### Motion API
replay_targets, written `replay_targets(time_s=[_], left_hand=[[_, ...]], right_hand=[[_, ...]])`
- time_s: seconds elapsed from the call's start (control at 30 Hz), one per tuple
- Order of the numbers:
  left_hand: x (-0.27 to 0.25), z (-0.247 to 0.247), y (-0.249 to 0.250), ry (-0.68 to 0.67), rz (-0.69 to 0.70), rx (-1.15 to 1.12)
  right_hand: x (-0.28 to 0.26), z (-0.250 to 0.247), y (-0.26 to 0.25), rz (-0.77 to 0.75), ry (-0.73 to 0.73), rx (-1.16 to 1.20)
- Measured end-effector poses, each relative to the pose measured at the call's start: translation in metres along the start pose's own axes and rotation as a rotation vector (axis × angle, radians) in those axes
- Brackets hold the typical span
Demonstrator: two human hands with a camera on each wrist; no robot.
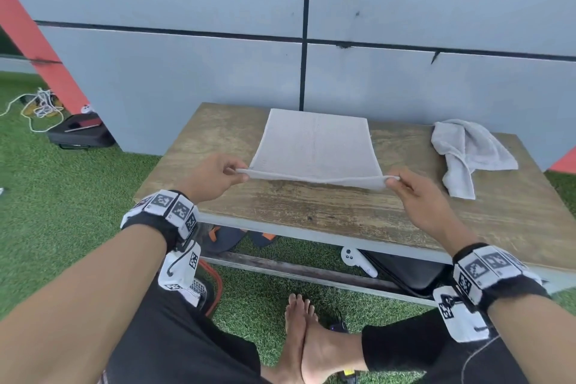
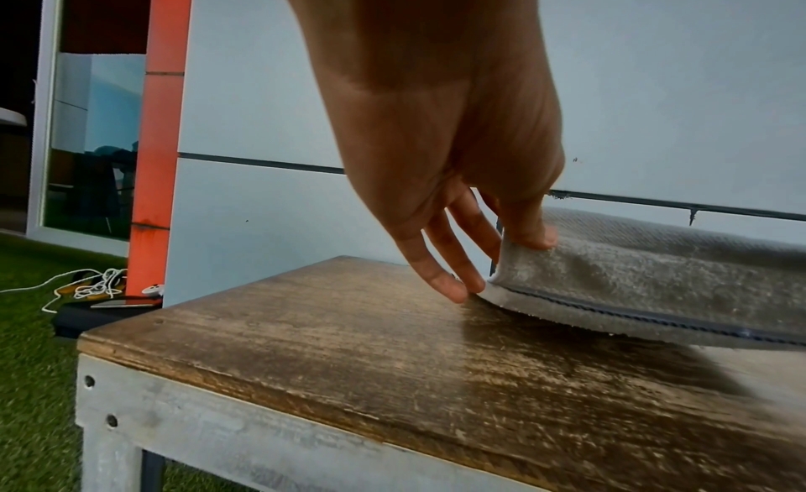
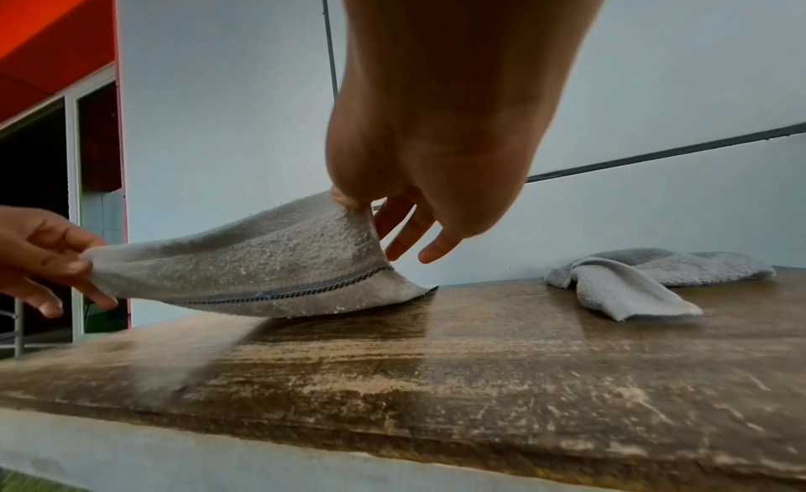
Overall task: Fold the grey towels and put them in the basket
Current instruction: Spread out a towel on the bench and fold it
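Note:
A grey towel lies spread on the wooden table, its near edge lifted off the wood. My left hand pinches the near left corner; my right hand pinches the near right corner. In the left wrist view the thumb presses on top of the towel held by the left hand. The right wrist view shows the raised towel stretched between my right hand and my left hand. A second grey towel lies crumpled at the table's right. No basket is in view.
A grey panelled wall stands right behind the table. Artificial grass surrounds it. A black case and white cords lie on the grass at left. A white controller and dark bags sit under the table, near my bare feet.

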State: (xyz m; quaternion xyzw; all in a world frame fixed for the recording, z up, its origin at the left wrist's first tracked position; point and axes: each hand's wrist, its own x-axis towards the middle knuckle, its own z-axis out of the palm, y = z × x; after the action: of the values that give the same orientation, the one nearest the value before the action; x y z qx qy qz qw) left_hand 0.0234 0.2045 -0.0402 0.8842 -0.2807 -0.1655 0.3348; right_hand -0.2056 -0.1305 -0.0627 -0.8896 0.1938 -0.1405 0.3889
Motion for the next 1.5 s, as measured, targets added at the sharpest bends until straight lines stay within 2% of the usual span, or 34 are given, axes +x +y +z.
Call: replay_targets(time_s=[0.27, 0.37, 0.57, 0.77, 0.93, 1.13, 1.37, 1.5], left_hand=[[-0.012, 0.011, -0.008, 0.032, 0.021, 0.036], [-0.013, 0.021, -0.010, 0.032, 0.013, 0.039], [-0.009, 0.046, -0.019, -0.033, -0.007, 0.133], [-0.006, 0.072, -0.027, -0.065, -0.056, 0.230], [-0.007, 0.072, -0.035, -0.071, -0.063, 0.162], [-0.008, 0.067, -0.037, -0.034, -0.038, 0.181], [-0.007, 0.060, -0.016, 0.208, 0.058, -0.166], [-0.004, 0.049, 0.007, 0.304, 0.082, -0.186]], right_hand=[[-0.013, 0.005, 0.019, 0.080, -0.110, 0.000], [-0.015, 0.008, 0.025, 0.088, -0.110, 0.005], [-0.018, 0.021, 0.042, 0.138, -0.180, -0.075], [-0.030, 0.028, 0.052, 0.036, -0.196, -0.206], [-0.029, 0.030, 0.057, 0.017, -0.219, -0.273], [-0.025, 0.035, 0.059, -0.037, -0.138, -0.176], [-0.018, 0.027, 0.028, -0.041, 0.011, 0.018], [-0.008, 0.017, 0.011, -0.039, 0.131, 0.062]])
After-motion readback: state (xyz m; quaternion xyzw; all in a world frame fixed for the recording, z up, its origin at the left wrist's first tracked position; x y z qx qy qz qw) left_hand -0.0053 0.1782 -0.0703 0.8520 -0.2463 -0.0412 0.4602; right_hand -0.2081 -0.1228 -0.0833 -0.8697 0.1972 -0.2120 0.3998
